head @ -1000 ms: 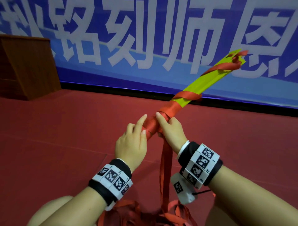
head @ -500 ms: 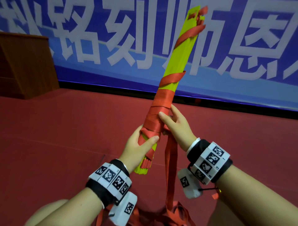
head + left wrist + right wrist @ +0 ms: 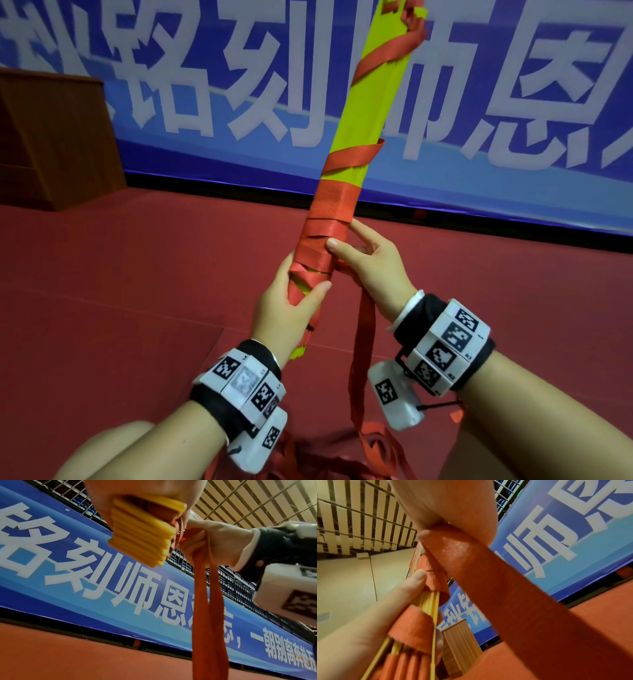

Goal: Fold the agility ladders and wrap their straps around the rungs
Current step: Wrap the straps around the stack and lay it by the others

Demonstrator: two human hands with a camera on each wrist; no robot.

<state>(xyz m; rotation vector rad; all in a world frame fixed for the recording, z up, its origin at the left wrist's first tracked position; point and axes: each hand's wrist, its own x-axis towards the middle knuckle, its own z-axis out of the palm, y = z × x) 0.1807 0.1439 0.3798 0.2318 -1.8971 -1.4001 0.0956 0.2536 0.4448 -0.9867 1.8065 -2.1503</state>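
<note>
A: What is sitting at the far left of the head view?

B: A brown wooden cabinet, under the blue banner with white characters. Neither matters here.

A: And moving toward the centre?

B: The left hand is wrapping its grip around the lower end of the stacked yellow-green flat plastic rungs, which are standing steeply up the middle of the frame, off the red floor.

A: How is that bundle likely handling?

B: Light and stiff, I judge, but the slats could slide on each other, so holding low over the wound turns looks sensible.

A: And to the right?

B: The right hand is pinching the orange-red woven strap against the bundle, its forefinger lying straight. The strap is limp, hanging down to loose coils at the bottom edge; it probably needs tension.
</note>
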